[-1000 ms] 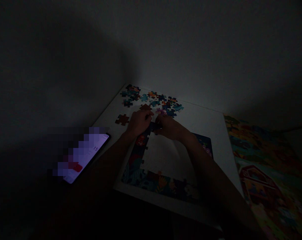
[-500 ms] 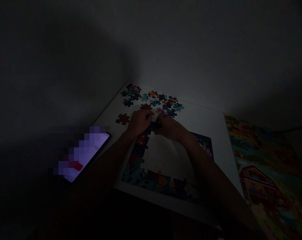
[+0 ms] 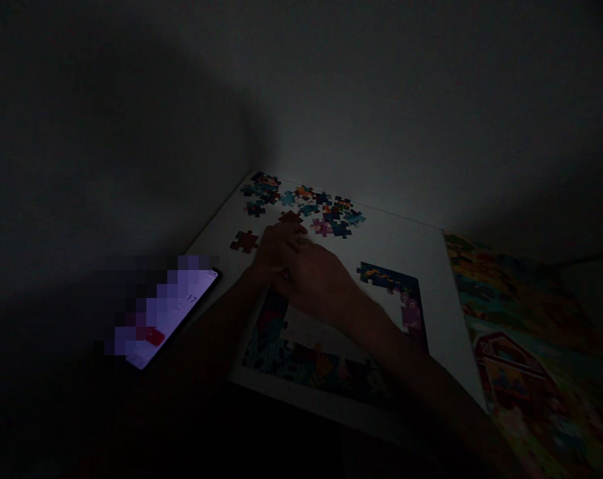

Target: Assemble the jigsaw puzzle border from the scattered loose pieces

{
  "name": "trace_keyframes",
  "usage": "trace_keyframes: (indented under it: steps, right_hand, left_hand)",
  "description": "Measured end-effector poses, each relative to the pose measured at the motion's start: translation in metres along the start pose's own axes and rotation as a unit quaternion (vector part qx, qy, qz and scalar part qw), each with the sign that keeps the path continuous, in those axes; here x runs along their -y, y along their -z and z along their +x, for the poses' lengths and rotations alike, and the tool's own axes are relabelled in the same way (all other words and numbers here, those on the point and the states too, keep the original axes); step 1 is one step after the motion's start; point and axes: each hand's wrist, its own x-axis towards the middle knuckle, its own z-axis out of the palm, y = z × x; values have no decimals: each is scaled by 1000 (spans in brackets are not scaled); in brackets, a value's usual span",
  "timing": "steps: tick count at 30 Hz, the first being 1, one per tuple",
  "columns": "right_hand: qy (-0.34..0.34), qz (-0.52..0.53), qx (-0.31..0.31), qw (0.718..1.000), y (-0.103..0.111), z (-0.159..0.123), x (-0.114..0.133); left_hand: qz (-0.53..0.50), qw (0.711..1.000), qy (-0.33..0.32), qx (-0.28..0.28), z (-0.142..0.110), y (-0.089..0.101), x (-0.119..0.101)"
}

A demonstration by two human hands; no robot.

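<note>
In the dim head view, my left hand [image 3: 277,247] and my right hand [image 3: 317,274] meet over the upper left part of a jigsaw puzzle border [image 3: 301,359]. My right hand overlaps my left, its fingers curled down onto the border's left side. The left fingers are bent too and partly hidden behind the right hand. Whatever lies under or between the fingers is covered. Just beyond the hands lies a brown puzzle piece [image 3: 290,217], with another brown piece [image 3: 244,241] to the left. The border's upper right section [image 3: 389,274] shows dark blue beside a purple figure [image 3: 410,309].
Several loose puzzle pieces [image 3: 309,209] lie along the back of the white table [image 3: 406,239]. A lit phone [image 3: 182,313] rests at its left edge. On the right is a colourful farm picture [image 3: 511,359]. A wall [image 3: 331,100] rises behind.
My right hand has moved left and nearer, now overlapping my left hand and covering the border's left side. The border's upper right section and the purple loose piece show more fully.
</note>
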Motion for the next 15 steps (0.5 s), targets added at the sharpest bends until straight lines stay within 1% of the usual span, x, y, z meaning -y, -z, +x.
trace_keyframes:
  steps: [1, 3, 6, 7, 9, 11, 13, 15]
  right_hand:
    - [17, 11, 0, 1000, -1, -5, 13]
    - [57, 45, 27, 997, -9, -14, 35]
    - [110, 90, 70, 987, -32, -27, 59]
    - [115, 101, 75, 985, -41, -30, 65]
    - [102, 113, 70, 986, -57, -36, 75]
    - [93, 118, 61, 987, -66, -40, 81]
    - [124, 122, 68, 982, -70, -43, 84]
    - [159, 124, 76, 976, -68, -43, 83]
  left_hand:
    - [4, 1000, -3, -7, 0, -1, 1]
    - [15, 1000, -13, -7, 3, -3, 1]
    - [36, 999, -12, 10, 7, -2, -3]
    - [39, 999, -7, 14, 8, -1, -4]
    - [40, 999, 4, 15, 9, 1, -7]
    - [39, 999, 10, 18, 8, 2, -9]
    - [41, 999, 12, 23, 8, 3, -9]
    - [45, 999, 11, 25, 7, 3, -9]
